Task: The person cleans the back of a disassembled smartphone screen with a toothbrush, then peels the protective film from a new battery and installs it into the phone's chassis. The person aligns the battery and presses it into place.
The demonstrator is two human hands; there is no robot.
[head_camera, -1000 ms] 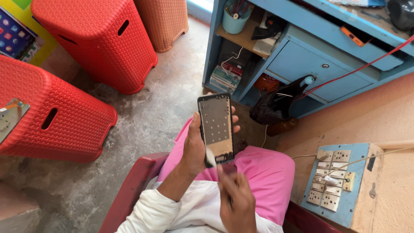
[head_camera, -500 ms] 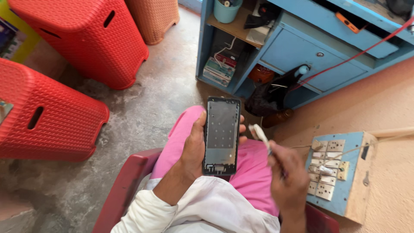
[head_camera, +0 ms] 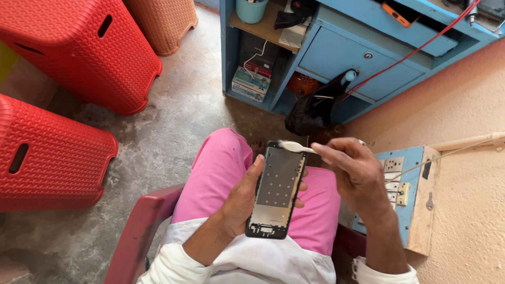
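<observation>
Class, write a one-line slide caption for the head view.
Left hand holds an opened phone frame; right hand brushes its top with a toothbrush.

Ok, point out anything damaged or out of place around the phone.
The phone frame in the left hand is stripped: no screen, bare metal plate with holes showing. The right hand holds a small brush at its top edge. A red cable dangles loose across the blue cabinet.
</observation>
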